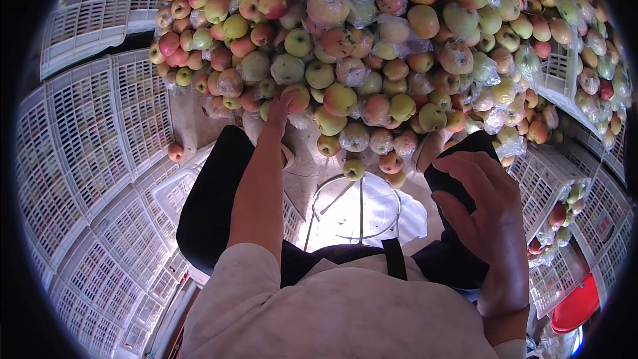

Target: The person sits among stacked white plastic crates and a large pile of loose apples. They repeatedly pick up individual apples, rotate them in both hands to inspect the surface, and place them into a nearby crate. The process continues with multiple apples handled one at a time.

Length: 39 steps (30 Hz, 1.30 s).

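A large heap of apples (340, 99), many wrapped in clear plastic film, covers the floor in front of me. My left hand (283, 104) reaches to the heap's near edge, its fingers on a yellow-red apple (298, 98); whether they grip it is hidden. Raised over my right knee, my right hand (473, 199) is bent with thumb and fingers apart, and no apple shows in it. A green apple (354, 170) lies apart from the heap between my feet.
White slatted plastic crates (79, 134) stand stacked along the left. At the right are more crates (543, 179), one with apples (558, 214) in it, and a red plastic basin (575, 304). A round metal frame (361, 209) is between my legs. One apple (175, 152) lies by the left crates.
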{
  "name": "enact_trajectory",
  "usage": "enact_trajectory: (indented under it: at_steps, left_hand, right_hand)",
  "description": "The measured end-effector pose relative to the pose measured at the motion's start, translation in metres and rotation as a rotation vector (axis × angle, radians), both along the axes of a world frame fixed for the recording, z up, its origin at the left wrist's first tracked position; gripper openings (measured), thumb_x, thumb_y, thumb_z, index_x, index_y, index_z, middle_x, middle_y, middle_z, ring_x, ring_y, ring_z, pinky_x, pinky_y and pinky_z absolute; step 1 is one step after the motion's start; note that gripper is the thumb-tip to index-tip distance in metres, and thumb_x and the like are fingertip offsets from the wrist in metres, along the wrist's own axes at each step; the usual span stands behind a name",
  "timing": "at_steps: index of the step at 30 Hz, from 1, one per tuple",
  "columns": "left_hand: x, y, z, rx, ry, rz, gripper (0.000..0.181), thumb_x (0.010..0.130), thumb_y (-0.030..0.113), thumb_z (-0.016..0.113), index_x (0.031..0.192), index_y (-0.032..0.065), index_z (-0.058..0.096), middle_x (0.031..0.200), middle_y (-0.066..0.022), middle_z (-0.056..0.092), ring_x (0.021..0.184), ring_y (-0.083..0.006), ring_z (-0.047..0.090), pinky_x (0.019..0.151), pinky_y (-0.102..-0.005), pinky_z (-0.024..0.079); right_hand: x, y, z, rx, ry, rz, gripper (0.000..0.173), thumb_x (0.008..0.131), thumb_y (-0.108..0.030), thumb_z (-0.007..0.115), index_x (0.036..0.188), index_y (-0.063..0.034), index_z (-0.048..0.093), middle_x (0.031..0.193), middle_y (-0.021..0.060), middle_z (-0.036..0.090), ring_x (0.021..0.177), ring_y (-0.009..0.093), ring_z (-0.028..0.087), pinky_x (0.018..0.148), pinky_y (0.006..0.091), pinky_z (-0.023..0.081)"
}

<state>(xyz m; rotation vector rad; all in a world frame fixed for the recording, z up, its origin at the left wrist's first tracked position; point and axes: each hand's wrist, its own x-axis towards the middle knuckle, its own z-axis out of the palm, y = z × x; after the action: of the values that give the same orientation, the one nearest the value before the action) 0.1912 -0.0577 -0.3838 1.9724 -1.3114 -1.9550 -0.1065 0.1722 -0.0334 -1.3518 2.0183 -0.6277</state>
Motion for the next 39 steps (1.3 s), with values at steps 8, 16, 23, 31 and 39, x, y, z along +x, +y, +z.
enact_trajectory:
  at_steps: [8, 16, 23, 31, 39]
  left_hand:
    - [-0.016, 0.048, 0.083, 0.381, 0.549, 0.356, 0.066, 0.086, 0.064, 0.049, 0.120, 0.0086, 0.056, 0.098, -0.0123, 0.063, 0.077, -0.0233, 0.059, 0.072, -0.0339, 0.046]
    - [-0.077, 0.087, 0.217, 0.691, 1.241, 0.186, 0.069, 0.091, 0.062, 0.039, 0.126, 0.0044, 0.053, 0.110, -0.0181, 0.063, 0.086, -0.0317, 0.063, 0.075, -0.0407, 0.054]
    - [-0.081, 0.104, 0.300, 0.639, 1.362, 0.096, 0.061, 0.100, 0.052, 0.030, 0.140, 0.0072, 0.040, 0.135, -0.0142, 0.051, 0.120, -0.0300, 0.056, 0.098, -0.0400, 0.050]
    - [-0.100, 0.078, 0.330, 0.104, 0.923, -0.043, 0.060, 0.099, 0.038, 0.052, 0.144, 0.0032, 0.032, 0.137, -0.0122, 0.046, 0.125, -0.0207, 0.050, 0.105, -0.0342, 0.043]
    - [-0.124, 0.072, 0.329, 0.034, 1.017, -0.134, 0.054, 0.100, 0.034, 0.046, 0.143, 0.0042, 0.032, 0.134, -0.0142, 0.049, 0.122, -0.0258, 0.053, 0.103, -0.0392, 0.046]
  right_hand:
    - [0.019, 0.007, 0.001, -0.023, 0.024, 0.108, 0.035, 0.082, -0.020, 0.071, 0.112, -0.0098, 0.057, 0.090, 0.0088, 0.061, 0.080, 0.030, 0.063, 0.069, 0.0400, 0.050]
    - [0.034, 0.003, 0.006, -0.032, -0.036, 0.096, 0.063, 0.081, -0.033, 0.072, 0.133, -0.0116, 0.043, 0.114, 0.0134, 0.057, 0.101, 0.035, 0.060, 0.084, 0.0464, 0.049]
    - [0.056, -0.020, 0.022, -0.426, -0.155, 0.096, 0.094, 0.067, -0.036, 0.085, 0.144, -0.0160, 0.034, 0.136, 0.0174, 0.046, 0.124, 0.037, 0.050, 0.098, 0.0441, 0.046]
    - [0.071, -0.042, 0.029, -0.352, -0.080, -0.113, 0.090, 0.062, -0.028, 0.086, 0.139, -0.0141, 0.042, 0.125, 0.0156, 0.055, 0.116, 0.035, 0.055, 0.097, 0.0433, 0.047]
    - [0.058, -0.056, 0.019, -0.492, 0.035, -0.157, 0.095, 0.064, -0.017, 0.086, 0.145, -0.0105, 0.036, 0.134, 0.0145, 0.049, 0.121, 0.030, 0.052, 0.101, 0.0404, 0.045]
